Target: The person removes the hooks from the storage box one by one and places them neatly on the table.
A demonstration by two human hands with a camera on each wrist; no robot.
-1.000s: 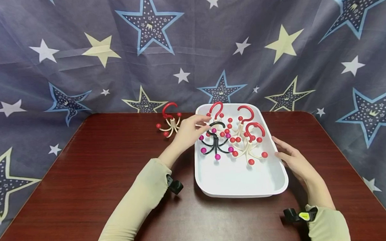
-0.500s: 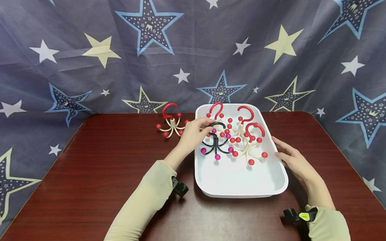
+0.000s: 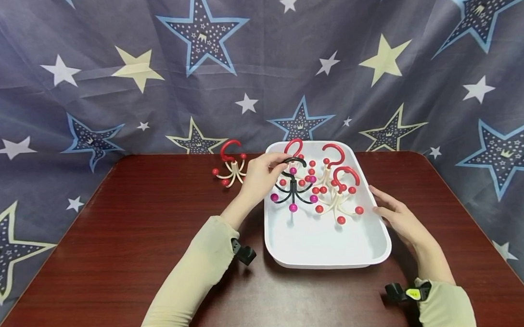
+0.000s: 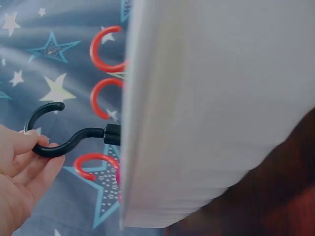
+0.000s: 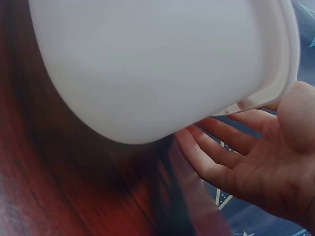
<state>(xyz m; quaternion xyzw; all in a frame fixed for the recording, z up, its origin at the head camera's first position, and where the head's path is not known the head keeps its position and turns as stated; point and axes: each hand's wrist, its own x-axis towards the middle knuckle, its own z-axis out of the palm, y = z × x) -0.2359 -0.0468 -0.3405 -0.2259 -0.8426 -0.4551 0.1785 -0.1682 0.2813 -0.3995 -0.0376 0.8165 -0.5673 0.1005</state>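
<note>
1 glossy counter (image 3: 138,225) is backed by starry cloth (image 3: 267,72), black hanger (image 3: 293,185) pinched by left hand (image 3: 261,177), tray (image 3: 321,245) touched by loose right hand (image 3: 401,222).

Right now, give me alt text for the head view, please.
A person's left hand pinches a magenta-tipped black hook rack over a white tray, while the right hand touches the tray's side. Three red-hooked cream racks sit in the tray; a fourth cream rack is on the brown table to its left.
</note>
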